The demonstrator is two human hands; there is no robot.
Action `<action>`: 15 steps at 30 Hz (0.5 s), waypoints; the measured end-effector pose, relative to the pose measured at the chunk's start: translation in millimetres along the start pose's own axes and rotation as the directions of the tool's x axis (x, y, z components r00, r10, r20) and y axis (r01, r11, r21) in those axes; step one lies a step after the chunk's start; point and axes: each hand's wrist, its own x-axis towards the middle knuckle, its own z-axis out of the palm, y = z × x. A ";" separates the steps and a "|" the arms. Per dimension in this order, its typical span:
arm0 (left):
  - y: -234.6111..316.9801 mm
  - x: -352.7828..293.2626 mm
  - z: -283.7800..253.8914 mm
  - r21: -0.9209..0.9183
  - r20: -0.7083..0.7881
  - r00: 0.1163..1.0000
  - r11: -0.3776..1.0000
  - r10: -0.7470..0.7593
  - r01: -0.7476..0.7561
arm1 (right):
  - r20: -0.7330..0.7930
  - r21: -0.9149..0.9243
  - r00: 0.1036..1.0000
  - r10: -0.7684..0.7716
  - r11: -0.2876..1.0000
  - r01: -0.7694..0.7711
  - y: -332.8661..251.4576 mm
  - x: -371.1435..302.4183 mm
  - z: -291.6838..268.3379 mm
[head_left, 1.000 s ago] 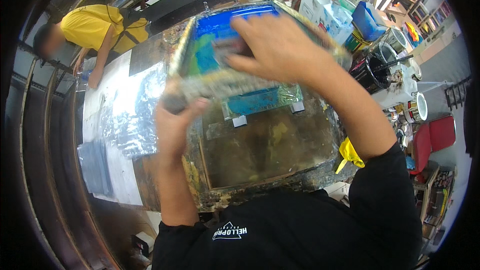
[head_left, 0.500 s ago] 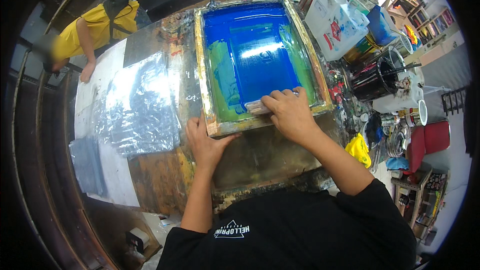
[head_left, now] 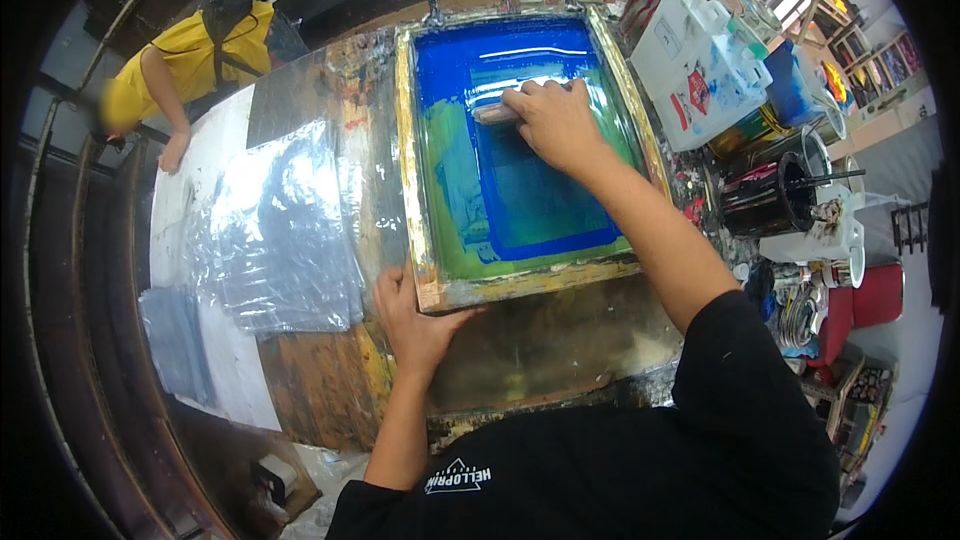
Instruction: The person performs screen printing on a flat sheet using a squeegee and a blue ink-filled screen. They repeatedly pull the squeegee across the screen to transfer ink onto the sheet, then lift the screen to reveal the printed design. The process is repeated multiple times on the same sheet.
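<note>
A wooden-framed printing screen [head_left: 430,200] lies flat on the table, its mesh covered in blue and green ink. My right hand [head_left: 552,122] grips a squeegee [head_left: 492,114] pressed on the mesh near the far end of the screen. My left hand [head_left: 408,318] presses on the near left corner of the frame, thumb on the wood. Wet blue ink is pooled along the far edge beyond the squeegee.
Clear plastic sheets [head_left: 275,230] lie on the table to the left. A white jug [head_left: 700,70], black ink pots [head_left: 765,195] and a red container [head_left: 880,295] crowd the right side. A person in a yellow shirt [head_left: 185,75] leans on the table at far left.
The screen came down from a raised tilt to flat on the table. My right hand then slid the squeegee from the near edge to the far end. My left hand stayed at the near corner.
</note>
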 end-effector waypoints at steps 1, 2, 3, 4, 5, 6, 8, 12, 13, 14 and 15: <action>-1.5 -0.9 0.7 0.012 0.003 1.000 1.000 0.000 0.000 | 0.077 0.028 0.997 -0.012 1.000 0.010 7.1 13.6 -7.4; -3.4 -1.9 1.8 0.005 -0.023 0.999 1.000 0.027 -0.027 | 0.167 0.057 0.986 -0.022 0.998 0.012 15.4 27.8 -15.2; -5.7 -3.2 2.9 -0.028 -0.026 1.000 1.000 0.011 -0.012 | 0.269 0.076 0.963 -0.023 0.997 0.003 22.8 40.3 -21.4; -7.9 -4.4 4.9 -0.081 -0.057 0.998 0.996 0.019 -0.024 | 0.308 0.133 0.951 -0.040 0.991 -0.002 33.3 53.1 -28.8; -10.6 -5.7 6.5 -0.162 -0.079 0.997 0.986 0.021 -0.033 | 0.281 0.125 0.960 -0.017 0.992 -0.020 37.2 61.5 -30.5; -12.7 -7.3 8.4 -0.141 -0.130 0.988 0.985 0.085 -0.103 | 0.220 0.124 0.976 -0.008 0.992 -0.020 40.5 68.9 -30.1; -16.9 -10.4 11.1 -0.165 -0.124 0.989 0.981 0.082 -0.102 | 0.133 0.084 0.991 -0.007 0.996 -0.004 42.5 79.6 -23.5; -20.1 -15.0 13.3 -0.294 -0.115 0.993 0.954 0.029 -0.062 | 0.107 -0.019 0.994 0.004 1.000 -0.002 33.4 75.4 -5.0; -20.0 -15.9 13.2 -0.254 -0.114 0.993 0.965 0.034 -0.062 | 0.087 -0.026 0.996 0.009 1.000 -0.006 30.3 69.4 -3.3; -19.7 -16.1 13.7 -0.239 -0.122 0.992 0.968 0.043 -0.071 | 0.078 -0.043 0.997 0.025 0.999 -0.022 26.7 61.6 -3.1; -19.6 -16.2 13.8 -0.260 -0.125 0.991 0.962 0.044 -0.076 | 0.065 -0.043 0.998 0.004 0.999 -0.001 22.9 51.7 -4.5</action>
